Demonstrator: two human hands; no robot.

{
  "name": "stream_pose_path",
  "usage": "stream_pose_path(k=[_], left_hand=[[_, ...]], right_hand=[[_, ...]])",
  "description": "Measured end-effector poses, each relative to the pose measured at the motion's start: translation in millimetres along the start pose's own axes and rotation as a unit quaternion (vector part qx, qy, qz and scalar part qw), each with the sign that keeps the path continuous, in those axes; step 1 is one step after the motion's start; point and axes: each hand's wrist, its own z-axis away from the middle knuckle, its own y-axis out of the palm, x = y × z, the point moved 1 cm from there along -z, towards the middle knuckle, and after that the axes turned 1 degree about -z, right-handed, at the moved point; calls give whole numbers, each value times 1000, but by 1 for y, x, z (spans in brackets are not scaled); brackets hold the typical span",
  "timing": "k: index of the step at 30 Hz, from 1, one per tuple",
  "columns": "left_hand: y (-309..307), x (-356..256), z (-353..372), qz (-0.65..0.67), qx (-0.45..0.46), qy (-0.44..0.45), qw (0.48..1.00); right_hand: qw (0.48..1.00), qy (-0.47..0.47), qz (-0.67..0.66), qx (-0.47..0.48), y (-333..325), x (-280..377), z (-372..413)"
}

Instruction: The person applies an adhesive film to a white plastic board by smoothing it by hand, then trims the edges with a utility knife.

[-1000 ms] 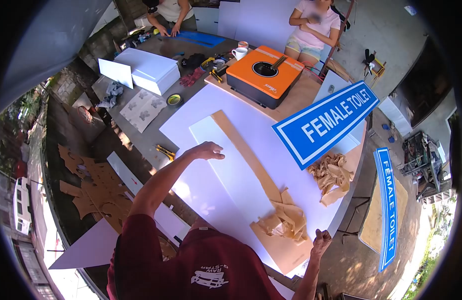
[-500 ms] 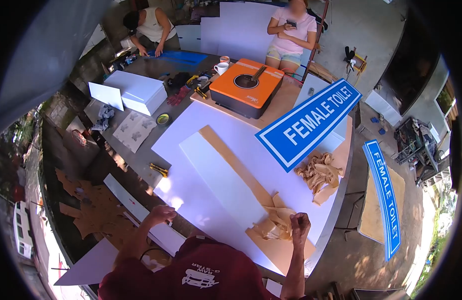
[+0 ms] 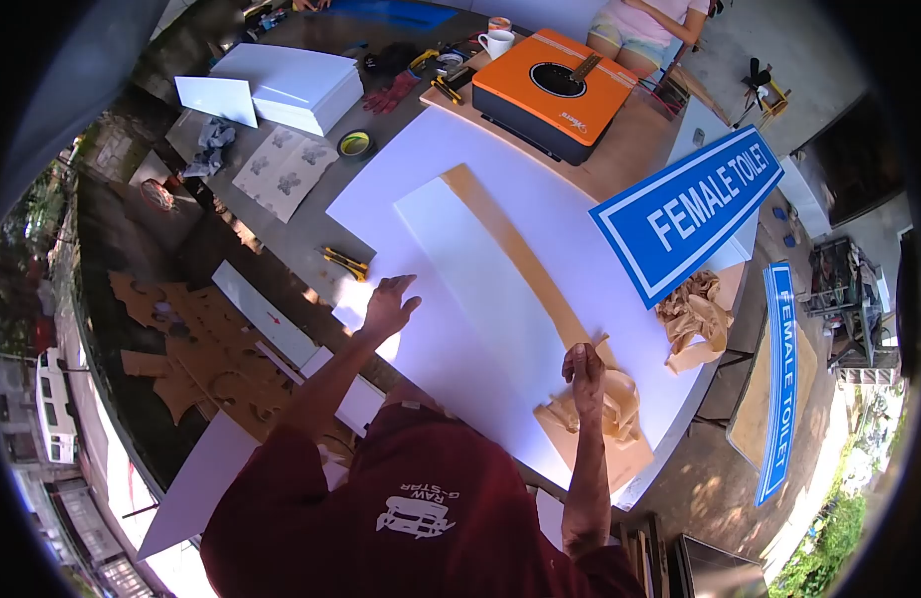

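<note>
A long pale strip (image 3: 470,259) lies slantwise on a large white sheet (image 3: 381,189), with a band of brown paper (image 3: 500,239) along its right edge. My left hand (image 3: 389,307) is over the sheet's left edge, beside the strip, fingers apart and holding nothing visible. Near the strip's lower end my right hand (image 3: 584,374) is closed in a pinch; what it holds, if anything, I cannot make out. Crumpled brown paper (image 3: 620,407) lies right beside that hand, over a flat brown piece (image 3: 605,460).
More crumpled paper (image 3: 695,319) lies under a blue FEMALE TOILET sign (image 3: 690,214). An orange guitar-top box (image 3: 555,95), a mug (image 3: 496,43), a yellow cutter (image 3: 345,263), a tape roll (image 3: 355,145) and stacked white boards (image 3: 286,85) stand around. A person (image 3: 650,30) is at the far side.
My left hand has reached forward over the sheet and its fingers have spread. My right hand has moved up along the strip, still pinched. The view has tilted down.
</note>
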Motion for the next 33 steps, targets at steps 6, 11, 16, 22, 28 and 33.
stream_pose_path(k=[6, 11, 16, 22, 28, 33], left_hand=[[25, 19, -84, -33, -80, 61, 994], [30, 22, -112, -72, -78, 101, 989], [38, 37, -124, -65, -67, 89, 992], [33, 32, -141, -111, -22, 18, 993], [24, 25, -145, -99, 18, -10, 995], [16, 22, -146, -77, 32, -26, 996]], right_hand=[[961, 56, -271, 11, 77, 39, -61], [904, 55, -420, 59, 124, 94, -105], [889, 43, -444, 101, 155, 108, -140], [997, 60, -13, 43, 186, 86, -216], [931, -90, 347, 64, 240, 31, -329], [867, -3, 491, 79, 302, 59, -376]])
